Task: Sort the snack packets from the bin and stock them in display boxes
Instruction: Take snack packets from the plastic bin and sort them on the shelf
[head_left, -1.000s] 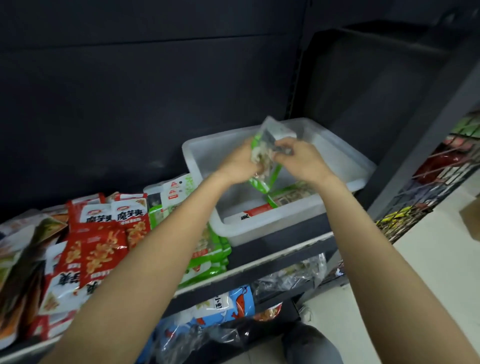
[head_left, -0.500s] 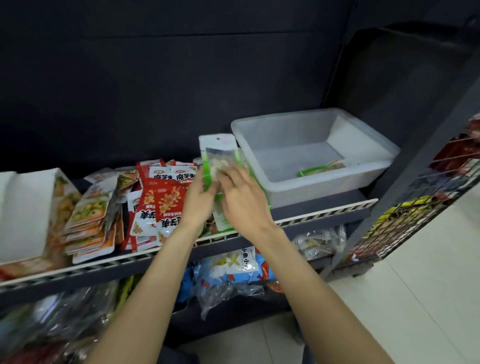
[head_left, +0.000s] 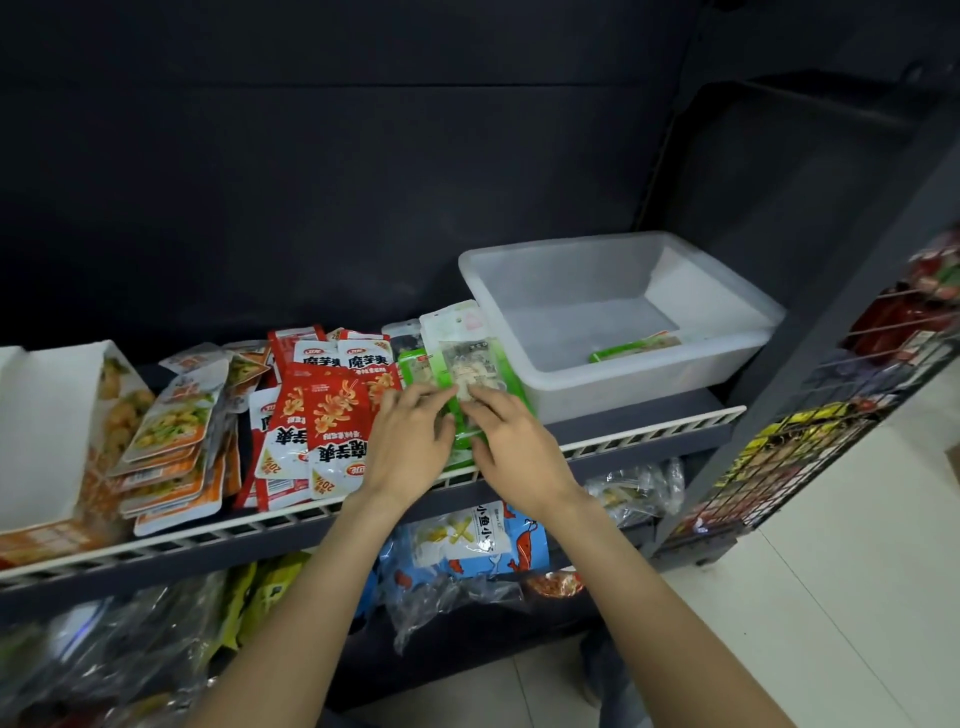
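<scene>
Your left hand (head_left: 410, 441) and right hand (head_left: 511, 447) both lie with fingers fairly straight on the green-edged clear plastic snack packet (head_left: 467, 364), pressing it onto the green stack on the wire-fronted shelf (head_left: 649, 434), just left of the translucent white plastic bin (head_left: 737, 317). Expect the packet to be light, floppy and slick; hold it by its flat sealed edges rather than the filled middle. One green packet (head_left: 636, 347) remains in the bin. Beside your hands lie at least four red foil packets (head_left: 332, 415) and one white cardboard display box (head_left: 44, 431).
</scene>
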